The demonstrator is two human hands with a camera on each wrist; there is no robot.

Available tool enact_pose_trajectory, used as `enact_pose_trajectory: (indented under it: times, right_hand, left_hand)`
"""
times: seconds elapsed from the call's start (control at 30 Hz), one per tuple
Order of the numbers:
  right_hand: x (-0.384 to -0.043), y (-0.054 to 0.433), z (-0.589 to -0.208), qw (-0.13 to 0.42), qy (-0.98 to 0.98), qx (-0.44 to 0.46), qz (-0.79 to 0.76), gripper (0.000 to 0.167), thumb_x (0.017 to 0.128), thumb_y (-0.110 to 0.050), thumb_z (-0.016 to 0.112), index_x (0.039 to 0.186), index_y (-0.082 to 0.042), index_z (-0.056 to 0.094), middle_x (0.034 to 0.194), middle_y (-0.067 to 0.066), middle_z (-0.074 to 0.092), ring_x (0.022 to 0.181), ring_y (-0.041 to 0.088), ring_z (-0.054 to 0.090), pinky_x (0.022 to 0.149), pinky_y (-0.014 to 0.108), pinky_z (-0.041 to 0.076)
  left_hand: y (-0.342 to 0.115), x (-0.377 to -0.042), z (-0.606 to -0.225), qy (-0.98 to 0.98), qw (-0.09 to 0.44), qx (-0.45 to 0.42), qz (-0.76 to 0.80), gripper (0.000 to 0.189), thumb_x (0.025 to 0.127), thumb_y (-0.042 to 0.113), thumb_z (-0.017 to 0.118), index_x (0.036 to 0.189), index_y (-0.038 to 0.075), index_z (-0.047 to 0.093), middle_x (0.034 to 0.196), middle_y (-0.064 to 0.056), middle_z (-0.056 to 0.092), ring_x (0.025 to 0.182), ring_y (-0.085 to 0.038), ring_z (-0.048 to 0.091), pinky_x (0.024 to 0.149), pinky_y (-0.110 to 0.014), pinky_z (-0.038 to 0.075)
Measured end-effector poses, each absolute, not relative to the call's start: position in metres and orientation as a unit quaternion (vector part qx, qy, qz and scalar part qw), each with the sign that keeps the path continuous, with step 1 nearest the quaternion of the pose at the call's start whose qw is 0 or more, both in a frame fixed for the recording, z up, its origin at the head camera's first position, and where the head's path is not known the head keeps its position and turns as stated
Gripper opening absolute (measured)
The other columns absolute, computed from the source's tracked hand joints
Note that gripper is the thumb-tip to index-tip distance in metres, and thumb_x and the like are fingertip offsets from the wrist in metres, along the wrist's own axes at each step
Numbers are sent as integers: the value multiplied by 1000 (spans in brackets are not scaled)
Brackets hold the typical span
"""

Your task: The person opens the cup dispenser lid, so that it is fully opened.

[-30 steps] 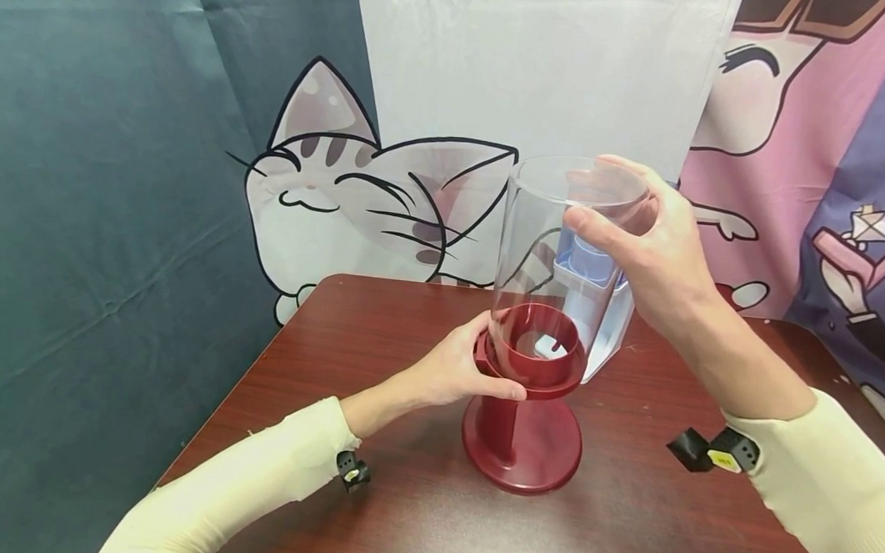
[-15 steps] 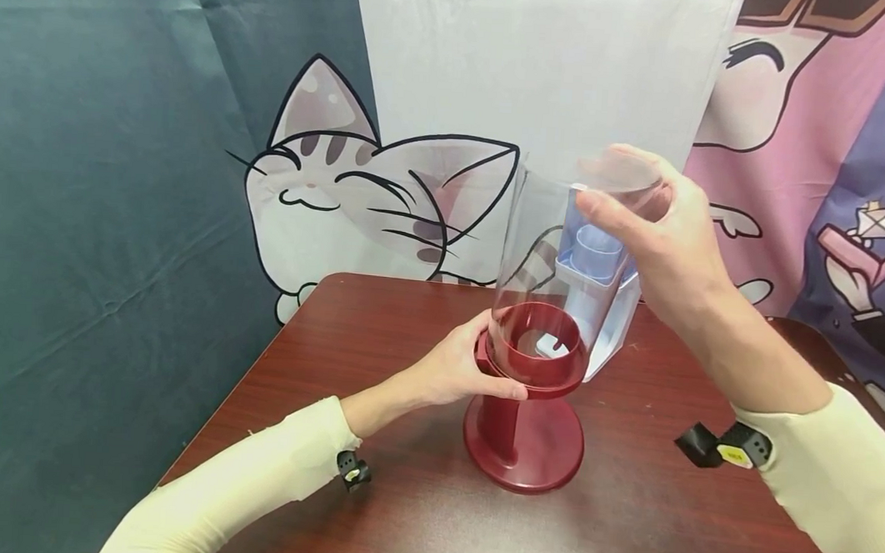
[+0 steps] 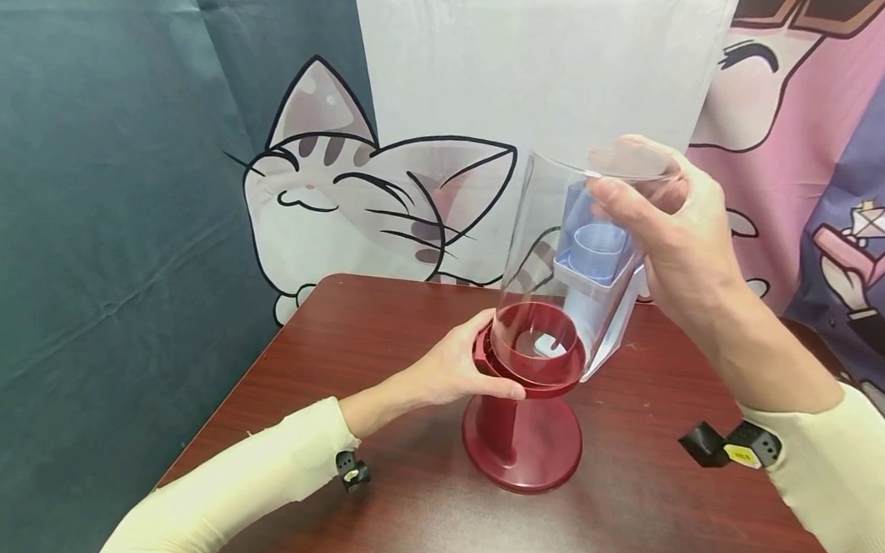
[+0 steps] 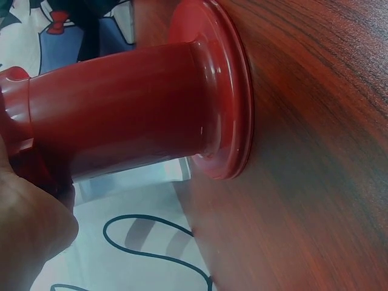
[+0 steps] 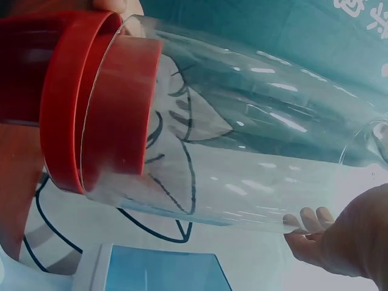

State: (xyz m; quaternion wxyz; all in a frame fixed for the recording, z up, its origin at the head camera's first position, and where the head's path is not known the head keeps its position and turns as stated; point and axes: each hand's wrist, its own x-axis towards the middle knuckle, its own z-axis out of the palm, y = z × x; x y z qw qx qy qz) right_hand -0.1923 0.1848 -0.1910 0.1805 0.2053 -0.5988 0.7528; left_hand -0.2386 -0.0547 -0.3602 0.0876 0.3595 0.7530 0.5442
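Observation:
A clear plastic cylinder (image 3: 537,248) leans to the right, its lower end around the inner ring of a red stand (image 3: 526,456). My right hand (image 3: 686,214) grips the cylinder's top rim, thumb on the near side and fingers at the far side. Lower down, my left hand (image 3: 456,365) holds the stand's round red collar, its thumb along the front. In the right wrist view, the cylinder's lower edge sits unevenly in the gap between inner ring and collar (image 5: 63,109). The stand's column (image 4: 115,109) and round foot show in the left wrist view, foot on the table.
Behind the cylinder stands a white and blue holder (image 3: 596,272) with a cup-like part, partly seen through the clear wall. The brown wooden table (image 3: 379,332) ends at a cloth backdrop (image 3: 304,202) printed with cartoon figures.
My right hand has moved right and slightly up, tilting the cylinder's top further right. The left hand stays on the collar, and the stand has hardly moved.

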Motion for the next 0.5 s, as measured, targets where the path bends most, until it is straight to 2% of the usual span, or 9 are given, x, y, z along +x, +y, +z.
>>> enact_pose_trajectory:
  times: [0.13, 0.33, 0.5]
  right_hand:
    - [-189, 188, -189, 187, -593, 205, 756, 44, 90, -3, 77, 132, -6, 64, 123, 14, 70, 113, 28, 64, 94, 33, 53]
    - [-186, 190, -187, 212, -564, 222, 766, 39, 90, -1, 76, 128, -3, 68, 124, 16, 72, 113, 27, 67, 95, 33, 57]
    - [-186, 193, -185, 236, -526, 244, 779, 39, 90, 2, 76, 128, 0, 68, 126, 22, 71, 109, 31, 72, 95, 36, 60]
  left_hand:
    - [-55, -238, -360, 759, 82, 358, 537, 82, 80, 24, 93, 149, 23, 49, 136, -9, 65, 119, -15, 63, 93, -35, 61]
    - [-56, -238, -360, 758, 88, 359, 538, 84, 81, 26, 93, 151, 24, 47, 139, -12, 63, 120, -17, 63, 92, -35, 61]
    - [-55, -238, -360, 760, 89, 357, 536, 87, 82, 25, 92, 155, 23, 44, 142, -6, 61, 124, -18, 60, 93, -34, 61]
